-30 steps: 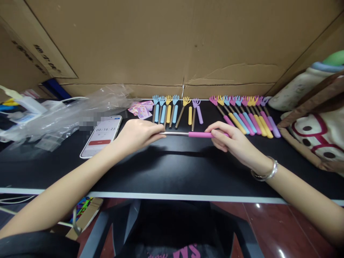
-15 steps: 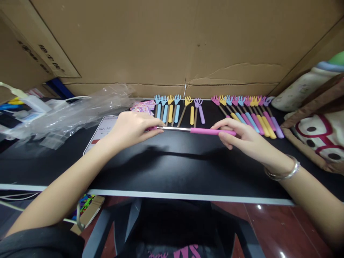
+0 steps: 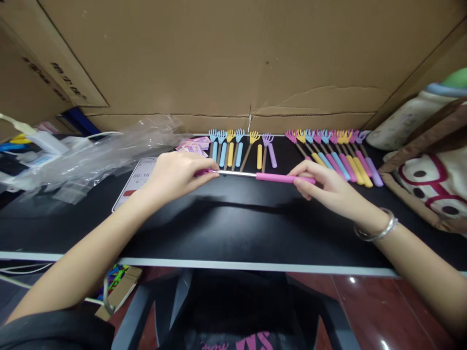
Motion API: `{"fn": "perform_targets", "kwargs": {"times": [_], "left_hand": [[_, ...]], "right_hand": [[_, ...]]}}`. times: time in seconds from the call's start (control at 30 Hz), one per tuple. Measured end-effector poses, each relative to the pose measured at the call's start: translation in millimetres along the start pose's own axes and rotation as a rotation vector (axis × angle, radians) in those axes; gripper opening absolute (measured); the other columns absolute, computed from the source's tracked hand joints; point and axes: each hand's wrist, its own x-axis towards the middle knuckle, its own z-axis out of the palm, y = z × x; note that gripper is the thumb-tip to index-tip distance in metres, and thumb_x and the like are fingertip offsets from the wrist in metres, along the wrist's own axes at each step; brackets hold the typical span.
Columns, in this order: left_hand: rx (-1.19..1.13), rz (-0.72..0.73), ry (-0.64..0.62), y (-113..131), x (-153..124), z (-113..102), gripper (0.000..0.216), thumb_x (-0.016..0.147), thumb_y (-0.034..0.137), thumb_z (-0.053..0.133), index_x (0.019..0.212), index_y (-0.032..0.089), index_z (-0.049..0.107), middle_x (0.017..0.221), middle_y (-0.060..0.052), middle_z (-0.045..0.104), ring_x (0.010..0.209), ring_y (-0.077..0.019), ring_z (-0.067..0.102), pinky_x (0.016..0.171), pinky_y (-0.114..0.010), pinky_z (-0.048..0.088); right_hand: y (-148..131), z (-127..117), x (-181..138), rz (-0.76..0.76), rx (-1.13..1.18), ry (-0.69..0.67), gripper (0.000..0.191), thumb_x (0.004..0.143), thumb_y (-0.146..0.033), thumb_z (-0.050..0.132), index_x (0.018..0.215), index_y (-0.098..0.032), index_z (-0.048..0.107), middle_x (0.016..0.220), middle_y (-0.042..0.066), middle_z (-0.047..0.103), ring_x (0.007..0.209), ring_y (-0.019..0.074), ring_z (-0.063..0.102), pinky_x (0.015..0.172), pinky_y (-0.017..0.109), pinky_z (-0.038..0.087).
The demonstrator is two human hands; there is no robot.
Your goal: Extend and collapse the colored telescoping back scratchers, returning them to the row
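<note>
Between my two hands a pink back scratcher (image 3: 275,178) is held level above the black tabletop. My left hand (image 3: 182,172) is closed round its head end, where a bit of pink shows and the silver rod begins. The fingers of my right hand (image 3: 321,182) pinch the far end of the pink handle. Behind the rod, blue, yellow and purple back scratchers (image 3: 253,138) stand in a spaced row with separate handle sleeves beside some rods. Farther right lies a tight group of assembled back scratchers (image 3: 339,158) in mixed colours.
A phone (image 3: 127,187) with a running timer lies partly behind my left hand. Left of it are clear plastic bags (image 3: 102,150); pink packets (image 3: 193,145) lie at the back. A cardboard wall (image 3: 219,58) closes the rear. A bottle (image 3: 404,116) and a fabric bag (image 3: 434,180) stand right.
My right hand has shifted slightly left along with the pink handle. The left hand's grip looks the same, and the view has moved a little.
</note>
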Motion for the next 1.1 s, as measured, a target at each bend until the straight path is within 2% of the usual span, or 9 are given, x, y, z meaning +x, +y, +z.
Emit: {"fn": "perform_targets", "kwargs": {"times": [0.23,0.47,0.77,1.1], "left_hand": [[-0.038,0.093,0.082,-4.1,0.3,8.1,0.033,0.099,0.042,0.047,0.09,0.024,0.073,0.085,-0.001,0.075,0.079,-0.0173,0.069,0.058,-0.026,0.034],[-0.124,0.087,0.106,-0.6,0.4,14.2,0.033,0.099,0.041,0.047,0.089,0.023,0.073,0.083,-0.001,0.075,0.077,-0.0172,0.068,0.06,-0.025,0.037],[-0.157,0.088,0.104,5.7,-1.6,15.2,0.03,0.098,0.038,0.05,0.09,0.022,0.075,0.084,-0.002,0.075,0.078,-0.0182,0.068,0.06,-0.026,0.038],[-0.174,0.123,0.136,10.2,-1.2,14.8,0.033,0.099,0.039,0.049,0.089,0.02,0.075,0.081,-0.003,0.076,0.075,-0.0183,0.069,0.061,-0.026,0.04]], "right_hand": [[6.2,4.8,-1.6,-0.078,0.138,-0.08,0.025,0.098,-0.045,0.047,0.098,-0.02,0.05,0.061,-0.005,0.048,0.052,0.0089,0.046,0.051,0.024,0.038],[15.4,7.4,1.0,-0.053,0.285,-0.119,0.023,0.099,-0.043,0.047,0.099,-0.02,0.049,0.06,-0.007,0.042,0.051,0.0082,0.04,0.049,0.024,0.033],[14.8,8.1,2.4,-0.026,0.337,-0.126,0.028,0.097,-0.047,0.051,0.096,-0.019,0.05,0.06,-0.008,0.037,0.05,0.0069,0.031,0.046,0.024,0.026],[11.3,8.7,1.3,-0.004,0.332,-0.126,0.029,0.096,-0.048,0.052,0.095,-0.02,0.05,0.06,-0.008,0.036,0.05,0.0066,0.03,0.046,0.023,0.025]]}}
